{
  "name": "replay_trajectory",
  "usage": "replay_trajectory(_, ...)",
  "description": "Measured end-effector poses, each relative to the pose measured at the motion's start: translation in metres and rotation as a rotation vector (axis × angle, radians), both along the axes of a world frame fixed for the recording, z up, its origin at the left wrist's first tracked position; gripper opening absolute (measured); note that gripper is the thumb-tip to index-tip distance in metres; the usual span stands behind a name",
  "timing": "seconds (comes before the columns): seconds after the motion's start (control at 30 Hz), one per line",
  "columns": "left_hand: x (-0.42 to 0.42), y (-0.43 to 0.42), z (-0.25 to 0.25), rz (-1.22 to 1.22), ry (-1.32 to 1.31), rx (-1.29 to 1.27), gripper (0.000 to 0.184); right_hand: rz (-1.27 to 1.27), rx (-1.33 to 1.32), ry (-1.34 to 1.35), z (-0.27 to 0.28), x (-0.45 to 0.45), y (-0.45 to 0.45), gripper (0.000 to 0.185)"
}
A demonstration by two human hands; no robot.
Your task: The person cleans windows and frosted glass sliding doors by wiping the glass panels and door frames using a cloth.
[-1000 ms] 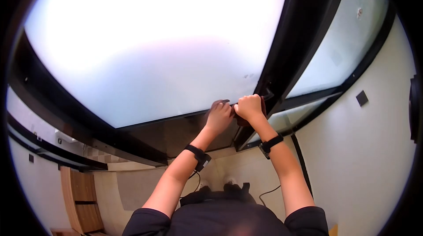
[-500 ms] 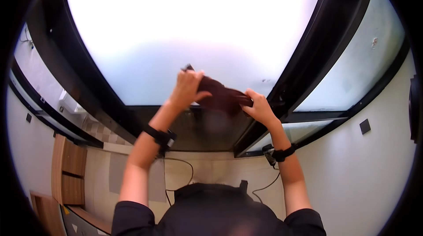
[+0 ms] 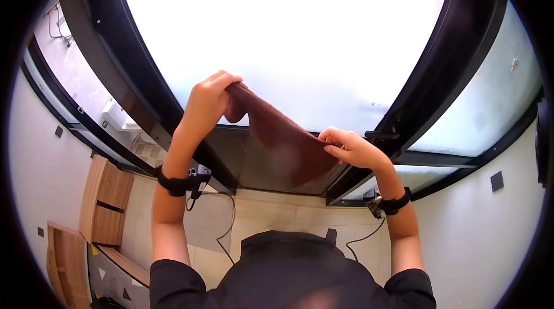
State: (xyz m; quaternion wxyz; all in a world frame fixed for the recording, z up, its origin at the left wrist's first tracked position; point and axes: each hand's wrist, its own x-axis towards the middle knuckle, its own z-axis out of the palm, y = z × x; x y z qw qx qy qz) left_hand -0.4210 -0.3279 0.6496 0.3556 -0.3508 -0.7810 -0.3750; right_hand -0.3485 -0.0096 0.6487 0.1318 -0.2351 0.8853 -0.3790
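Note:
A dark brown cloth (image 3: 283,133) is stretched between my two hands, its lower part hanging down. My left hand (image 3: 209,98) pinches its upper left corner, higher than the other end. At the lower right end, my right hand (image 3: 352,148) grips the cloth's edge between thumb and fingers. Behind the cloth stands a frosted glass panel (image 3: 277,43), brightly lit, in a black frame (image 3: 447,49). Some of the dark lower panel (image 3: 231,150) is hidden by the cloth.
A black handle (image 3: 382,134) juts from the frame near my right hand. Each wrist wears a strapped device (image 3: 199,181) with a cable. To the left are a wooden cabinet (image 3: 104,199) and a doorway with tiled floor. A white wall (image 3: 461,234) stands to the right.
The bunched cloth is now spread out and hangs open. My hands have moved apart, the left one leftward and the right one rightward and slightly down. The view has shifted a little.

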Motion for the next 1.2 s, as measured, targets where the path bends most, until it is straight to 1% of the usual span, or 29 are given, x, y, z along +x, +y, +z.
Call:
replay_trajectory(0.07, 0.009, -0.008, 0.004, 0.062, -0.03, -0.044, 0.027, -0.064, -0.024, -0.021, 0.0, 0.005, 0.0, 0.016)
replay_trajectory(0.13, 0.002, -0.018, 0.002, 0.105, -0.077, -0.066, 0.02, -0.095, -0.039, 0.03, 0.005, 0.001, 0.005, 0.016)
replay_trajectory(0.2, 0.001, -0.022, -0.001, 0.105, -0.064, -0.17, 0.019, -0.15, 0.016, 0.083, 0.011, 0.003, 0.003, 0.014)
replay_trajectory(0.27, 0.001, -0.021, -0.001, 0.091, -0.042, -0.211, 0.019, -0.014, 0.249, 0.497, 0.013, -0.018, 0.012, 0.014)
replay_trajectory(0.33, 0.003, -0.023, 0.002, 0.069, -0.032, -0.26, 0.019, -0.06, 0.266, 0.461, 0.013, -0.021, 0.015, 0.014)
replay_trajectory(0.4, 0.004, -0.027, 0.009, 0.087, -0.308, -0.228, 0.018, -0.11, 0.262, 0.443, 0.031, -0.028, 0.02, 0.013)
replay_trajectory(0.47, 0.006, -0.024, 0.015, 0.039, -0.242, -0.182, 0.016, -0.093, 0.243, 0.432, 0.064, -0.037, 0.022, 0.013)
replay_trajectory(0.57, 0.005, -0.026, 0.009, 0.023, -0.214, -0.199, 0.017, -0.084, 0.268, 0.453, 0.072, -0.035, 0.022, 0.011)
replay_trajectory(0.63, 0.003, -0.026, 0.01, 0.112, -0.087, -0.209, 0.014, -0.044, 0.271, 0.497, 0.083, -0.036, 0.022, 0.011)
replay_trajectory(0.67, 0.003, -0.025, 0.009, 0.123, -0.089, -0.205, 0.014, -0.032, 0.272, 0.499, 0.086, -0.036, 0.02, 0.011)
replay_trajectory(0.73, -0.003, -0.021, 0.007, 0.32, 0.009, -0.267, 0.012, -0.079, 0.341, 0.504, 0.09, -0.031, 0.017, 0.014)
replay_trajectory(0.77, -0.007, -0.021, 0.009, 0.318, 0.055, -0.23, 0.008, -0.153, 0.357, 0.486, 0.093, -0.025, 0.014, 0.017)
replay_trajectory(0.8, -0.01, -0.022, 0.008, 0.323, 0.054, -0.228, 0.008, -0.148, 0.359, 0.487, 0.092, -0.024, 0.012, 0.017)
replay_trajectory(0.87, -0.013, -0.027, 0.005, 0.223, -0.013, -0.205, 0.005, -0.208, 0.484, 0.536, 0.091, -0.024, 0.009, 0.018)
replay_trajectory(0.9, -0.012, -0.028, 0.005, 0.227, -0.014, -0.202, 0.005, -0.18, 0.509, 0.537, 0.093, -0.024, 0.009, 0.014)
replay_trajectory(0.93, -0.011, -0.029, 0.006, 0.163, -0.131, -0.173, 0.007, -0.175, 0.51, 0.538, 0.091, -0.025, 0.008, 0.014)
replay_trajectory(0.97, -0.009, -0.03, 0.007, 0.097, -0.247, -0.142, 0.009, -0.221, 0.469, 0.458, 0.088, -0.026, 0.007, 0.014)
replay_trajectory(1.0, -0.006, -0.03, 0.01, 0.101, -0.248, -0.139, 0.009, -0.267, 0.429, 0.378, 0.083, -0.028, 0.007, 0.014)
replay_trajectory(1.03, -0.003, -0.03, 0.013, 0.075, -0.339, -0.16, 0.011, -0.262, 0.431, 0.379, 0.074, -0.034, 0.013, 0.014)
replay_trajectory(1.07, -0.001, -0.03, 0.015, 0.048, -0.426, -0.183, 0.013, -0.203, 0.469, 0.435, 0.063, -0.043, 0.023, 0.017)
replay_trajectory(1.13, -0.001, -0.03, 0.016, 0.047, -0.482, -0.214, 0.018, -0.128, 0.514, 0.541, 0.051, -0.053, 0.033, 0.027)
replay_trajectory(1.2, -0.001, -0.028, 0.012, 0.011, -0.532, -0.224, 0.02, -0.144, 0.429, 0.419, 0.047, -0.057, 0.038, 0.028)
